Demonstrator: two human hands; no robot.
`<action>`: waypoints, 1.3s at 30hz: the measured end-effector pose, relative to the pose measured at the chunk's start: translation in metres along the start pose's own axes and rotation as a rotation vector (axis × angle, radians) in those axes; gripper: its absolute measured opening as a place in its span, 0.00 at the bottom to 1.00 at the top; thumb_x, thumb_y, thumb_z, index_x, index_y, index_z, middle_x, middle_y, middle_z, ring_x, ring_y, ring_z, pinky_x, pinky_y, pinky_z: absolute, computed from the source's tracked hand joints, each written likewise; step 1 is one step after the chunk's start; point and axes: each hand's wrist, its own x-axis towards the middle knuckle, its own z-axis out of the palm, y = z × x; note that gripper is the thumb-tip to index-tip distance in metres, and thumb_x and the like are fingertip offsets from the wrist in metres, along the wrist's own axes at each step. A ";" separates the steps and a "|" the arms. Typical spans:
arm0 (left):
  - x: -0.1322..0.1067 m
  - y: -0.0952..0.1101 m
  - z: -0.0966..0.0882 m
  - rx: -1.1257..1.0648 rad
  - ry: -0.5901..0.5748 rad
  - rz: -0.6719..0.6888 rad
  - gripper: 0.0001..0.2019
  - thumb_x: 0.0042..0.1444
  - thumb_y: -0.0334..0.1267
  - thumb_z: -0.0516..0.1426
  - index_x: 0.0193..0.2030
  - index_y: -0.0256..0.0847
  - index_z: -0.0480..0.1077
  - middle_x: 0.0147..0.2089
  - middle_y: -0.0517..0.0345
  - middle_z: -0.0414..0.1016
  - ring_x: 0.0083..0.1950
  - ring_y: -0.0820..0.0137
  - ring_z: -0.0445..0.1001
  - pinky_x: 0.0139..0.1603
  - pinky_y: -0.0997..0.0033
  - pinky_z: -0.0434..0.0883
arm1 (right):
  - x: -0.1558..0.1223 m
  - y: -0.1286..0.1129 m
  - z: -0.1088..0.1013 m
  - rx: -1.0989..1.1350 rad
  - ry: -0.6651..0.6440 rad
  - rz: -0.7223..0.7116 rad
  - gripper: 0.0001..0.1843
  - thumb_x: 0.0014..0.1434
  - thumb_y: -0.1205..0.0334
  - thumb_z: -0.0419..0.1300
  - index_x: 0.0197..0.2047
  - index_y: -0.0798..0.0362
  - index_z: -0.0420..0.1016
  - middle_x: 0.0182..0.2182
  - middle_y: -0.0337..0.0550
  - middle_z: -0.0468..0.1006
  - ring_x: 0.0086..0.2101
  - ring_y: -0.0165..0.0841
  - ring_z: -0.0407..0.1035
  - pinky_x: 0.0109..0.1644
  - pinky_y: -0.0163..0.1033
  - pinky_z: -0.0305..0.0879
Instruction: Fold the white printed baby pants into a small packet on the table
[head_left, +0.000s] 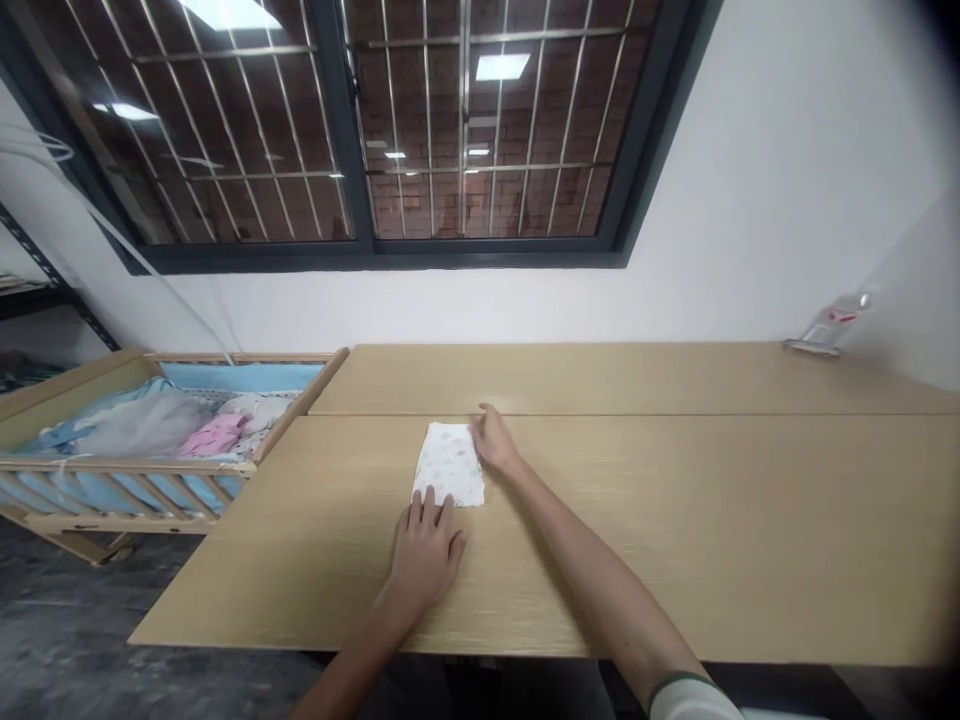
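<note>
A small white piece of cloth (450, 464) with a faint grey print lies flat on the wooden table, narrower at its far end than at its near end. My left hand (426, 550) rests palm down at its near edge, fingers spread and fingertips on the cloth's border. Beside the far right edge of the cloth is my right hand (493, 437), turned partly on its side. One of its fingers stretches out past the cloth's corner, apart from the others, and nothing shows in its grasp. Some of its fingers are hidden from view.
The light wooden table (712, 520) has a seam across it. At left stands a wooden crib (300, 405) with blue lining, holding pink cloth (215, 435) and other fabrics. A clear plastic bottle (832, 322) is at the far right. Behind is a barred window (480, 250).
</note>
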 end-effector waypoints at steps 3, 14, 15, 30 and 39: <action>-0.007 0.006 0.003 0.004 0.047 -0.009 0.26 0.69 0.49 0.50 0.70 0.44 0.64 0.72 0.37 0.61 0.72 0.43 0.60 0.64 0.46 0.65 | -0.025 -0.037 -0.004 -0.053 -0.174 -0.286 0.32 0.68 0.55 0.54 0.73 0.49 0.57 0.66 0.55 0.68 0.64 0.46 0.61 0.68 0.52 0.57; -0.009 0.015 -0.006 -0.030 0.045 -0.025 0.20 0.68 0.49 0.52 0.57 0.45 0.77 0.60 0.39 0.74 0.63 0.42 0.67 0.64 0.33 0.61 | -0.077 -0.075 0.022 -0.034 -0.884 -0.544 0.29 0.75 0.47 0.43 0.75 0.39 0.50 0.74 0.35 0.51 0.73 0.33 0.43 0.77 0.46 0.36; -0.009 0.015 -0.005 -0.015 0.053 -0.029 0.20 0.67 0.50 0.52 0.57 0.45 0.76 0.61 0.38 0.74 0.63 0.42 0.67 0.64 0.34 0.61 | -0.074 -0.069 0.024 -0.049 -0.866 -0.520 0.28 0.75 0.47 0.44 0.75 0.38 0.52 0.74 0.35 0.51 0.73 0.34 0.43 0.77 0.48 0.36; -0.009 0.010 -0.003 -0.058 0.078 -0.034 0.27 0.67 0.51 0.53 0.70 0.49 0.64 0.71 0.39 0.62 0.71 0.40 0.58 0.63 0.39 0.64 | 0.004 -0.018 0.029 -0.235 -0.677 -0.504 0.34 0.73 0.41 0.44 0.76 0.44 0.50 0.75 0.40 0.47 0.74 0.39 0.40 0.77 0.49 0.32; -0.009 0.009 -0.003 -0.052 0.071 -0.028 0.26 0.66 0.50 0.54 0.70 0.48 0.65 0.71 0.37 0.62 0.71 0.39 0.59 0.64 0.36 0.63 | 0.028 -0.001 0.038 -0.317 -0.562 -0.442 0.38 0.72 0.39 0.42 0.77 0.49 0.48 0.75 0.45 0.46 0.74 0.41 0.39 0.77 0.50 0.31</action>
